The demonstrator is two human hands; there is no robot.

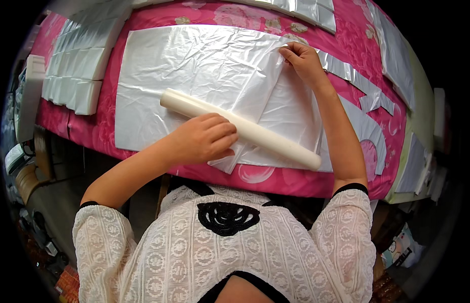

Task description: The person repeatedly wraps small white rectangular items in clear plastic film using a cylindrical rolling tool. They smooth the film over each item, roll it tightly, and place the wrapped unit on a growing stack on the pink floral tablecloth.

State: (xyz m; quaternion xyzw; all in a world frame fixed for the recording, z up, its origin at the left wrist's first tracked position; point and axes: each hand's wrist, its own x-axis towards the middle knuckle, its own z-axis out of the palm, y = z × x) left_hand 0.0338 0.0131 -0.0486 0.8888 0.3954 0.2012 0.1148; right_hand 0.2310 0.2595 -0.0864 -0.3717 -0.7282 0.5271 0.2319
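A large sheet of shiny white plastic film lies creased on the table, with a folded layer slanting across its right half. My right hand pinches the film near its far right corner, thumb against fingers. Across the sheet rests a long cream-white roll, slanting from upper left down to the right. My left hand lies over the middle of this roll with its fingers curled closed. Its back hides what those fingers hold, if anything. A corner of film pokes out just below it.
A pink flowered cloth covers the table. Stacks of folded white film stand at the left, with more along the far edge. Cut silver-white strips lie to the right, beside a long film sheet.
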